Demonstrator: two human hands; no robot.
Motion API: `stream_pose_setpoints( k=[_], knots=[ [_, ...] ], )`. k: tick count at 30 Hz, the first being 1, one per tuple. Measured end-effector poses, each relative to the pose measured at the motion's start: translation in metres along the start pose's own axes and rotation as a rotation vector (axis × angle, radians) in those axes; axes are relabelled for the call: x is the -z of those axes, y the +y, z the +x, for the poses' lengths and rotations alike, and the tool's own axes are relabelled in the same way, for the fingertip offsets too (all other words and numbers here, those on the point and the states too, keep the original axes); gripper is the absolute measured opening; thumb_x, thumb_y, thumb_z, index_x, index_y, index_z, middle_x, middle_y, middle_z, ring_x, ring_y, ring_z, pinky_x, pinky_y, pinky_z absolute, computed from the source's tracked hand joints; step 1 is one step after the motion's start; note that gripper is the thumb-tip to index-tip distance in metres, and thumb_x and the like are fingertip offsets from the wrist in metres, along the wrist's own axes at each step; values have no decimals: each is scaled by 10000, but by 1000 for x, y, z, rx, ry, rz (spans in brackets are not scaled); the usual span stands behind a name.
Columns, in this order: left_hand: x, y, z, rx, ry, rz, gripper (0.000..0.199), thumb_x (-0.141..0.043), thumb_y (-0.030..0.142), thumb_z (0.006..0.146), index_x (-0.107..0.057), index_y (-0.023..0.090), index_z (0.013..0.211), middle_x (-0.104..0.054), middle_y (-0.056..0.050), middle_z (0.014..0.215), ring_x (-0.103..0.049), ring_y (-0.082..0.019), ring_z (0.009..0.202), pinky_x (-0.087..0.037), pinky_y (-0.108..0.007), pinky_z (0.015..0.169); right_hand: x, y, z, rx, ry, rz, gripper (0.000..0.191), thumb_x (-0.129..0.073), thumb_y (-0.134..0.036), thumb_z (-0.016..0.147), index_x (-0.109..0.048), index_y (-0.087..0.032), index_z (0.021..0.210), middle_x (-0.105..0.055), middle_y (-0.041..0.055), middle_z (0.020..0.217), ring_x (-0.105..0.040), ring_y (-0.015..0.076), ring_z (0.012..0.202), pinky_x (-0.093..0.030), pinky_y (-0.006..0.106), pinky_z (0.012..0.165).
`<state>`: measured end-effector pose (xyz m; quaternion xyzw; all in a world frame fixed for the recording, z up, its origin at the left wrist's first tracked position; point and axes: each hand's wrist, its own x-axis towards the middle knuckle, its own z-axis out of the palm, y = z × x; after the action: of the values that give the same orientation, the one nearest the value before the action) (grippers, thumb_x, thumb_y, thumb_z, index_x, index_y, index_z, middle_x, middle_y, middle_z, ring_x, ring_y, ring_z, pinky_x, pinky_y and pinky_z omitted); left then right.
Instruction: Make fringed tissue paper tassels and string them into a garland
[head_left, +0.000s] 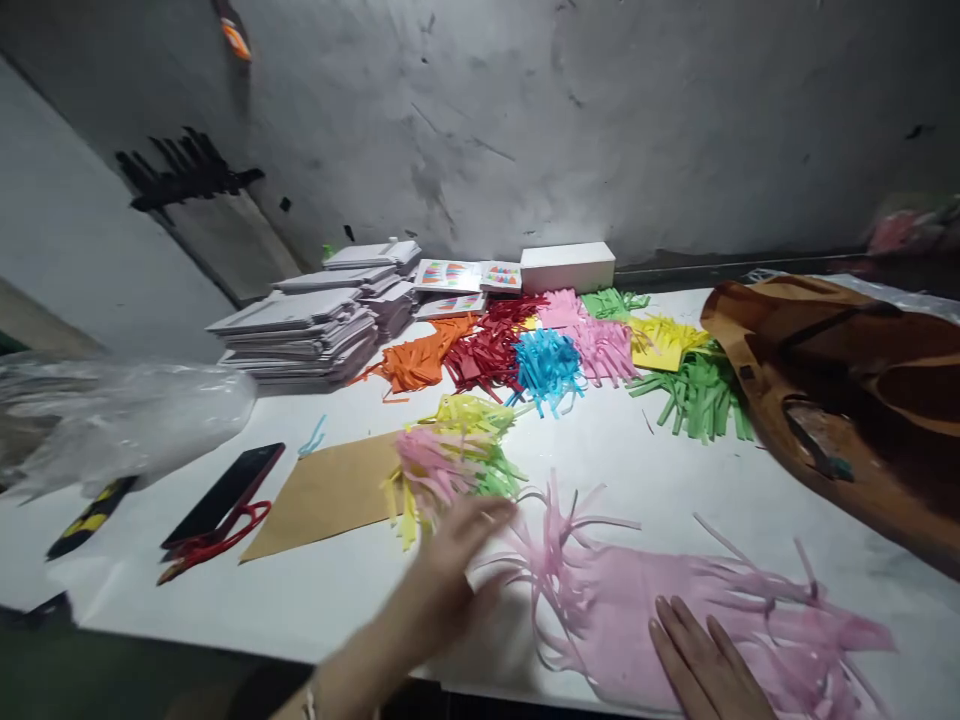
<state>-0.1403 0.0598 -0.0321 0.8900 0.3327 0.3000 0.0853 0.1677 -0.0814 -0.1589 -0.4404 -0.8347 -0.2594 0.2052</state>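
Observation:
A pink sheet of fringed tissue paper (634, 600) lies at the front right of the table, its cut strips spreading out on both sides. My right hand (709, 655) rests flat on its middle, fingers stretched out. Just left of the strips, my left hand (454, 565) hovers slightly blurred, thumb and fingers apart and nothing visible in it. Beyond that hand is a small heap of yellow, pink and green fringed paper (450, 450), partly over a brown paper sheet (330, 495).
Coloured fringe bundles (547, 365) lie along the back, beside stacks of white boards (300, 335) and a white box (568, 268). On the left are a dark phone (225, 495), red scissors (214, 540) and clear plastic (165, 410). A brown bag (840, 400) occupies the right.

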Motion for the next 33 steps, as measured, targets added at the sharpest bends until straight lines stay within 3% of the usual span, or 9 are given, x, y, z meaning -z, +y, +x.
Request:
stream_pose_setpoints(
  k=[3,5,7,10,14,19,24,29,33],
  knots=[
    [-70,58,-16,-400,-209,-48,399,-630,289,915,-552,205,1297,-677,-123,1233,-609,-254,1130,-503,-382,961,15,-1,6,1,-14,35,324,-467,-208,922,-672,-114,1155,-710,116,1203,-685,271,1101,-565,390,880],
    [-100,76,-22,-447,-158,-48,277,-581,232,951,-588,185,1224,-725,-87,1124,-634,-230,1047,-488,-362,943,23,-2,7,-24,-17,103,337,-457,-140,904,-666,-117,1167,-699,99,1232,-655,255,1161,-542,388,947],
    [-113,78,-25,-402,-145,-105,187,-503,178,981,-617,176,1128,-742,-66,1022,-644,-204,975,-485,-334,892,31,-2,5,-49,-37,162,360,-456,-87,893,-658,-128,1188,-697,73,1242,-636,235,1192,-519,378,984],
    [-105,68,-25,-272,-168,-238,216,-419,144,986,-624,194,1033,-738,-70,971,-636,-197,950,-482,-334,857,41,2,2,-112,-34,237,301,-515,-85,902,-671,-176,1143,-741,33,1142,-672,222,1117,-511,370,952],
    [-84,62,-22,-88,-237,-287,200,-440,122,951,-615,209,994,-727,-58,934,-622,-200,923,-477,-346,861,46,1,16,-381,-9,362,102,-570,-160,931,-660,-205,943,-730,12,859,-684,212,898,-463,372,850],
    [-88,68,-4,117,-259,45,262,-450,143,944,-560,190,710,-650,-31,711,-581,-196,692,-427,-343,699,27,-1,49,-706,6,306,274,-495,-214,994,-553,-204,727,-548,-5,628,-537,184,655,-352,363,734],
    [-100,68,7,203,-294,244,236,-540,141,896,-566,181,665,-657,-34,675,-588,-221,664,-361,-361,685,22,10,57,-696,15,129,133,-520,-222,987,-631,-160,1025,-686,97,892,-628,243,856,-403,427,845],
    [-102,64,7,212,-312,198,242,-551,163,911,-568,181,670,-658,-28,667,-590,-219,663,-338,-352,680,34,7,43,-314,37,259,226,-612,-159,915,-679,-193,1128,-731,65,1056,-667,239,1051,-430,417,994],
    [-95,67,4,233,-143,129,100,-559,140,900,-619,185,835,-689,-45,811,-597,-235,771,-355,-389,769,30,-3,33,-351,-26,358,309,-470,-62,939,-679,-176,1135,-733,57,1060,-669,208,1021,-407,402,996]
  ],
)
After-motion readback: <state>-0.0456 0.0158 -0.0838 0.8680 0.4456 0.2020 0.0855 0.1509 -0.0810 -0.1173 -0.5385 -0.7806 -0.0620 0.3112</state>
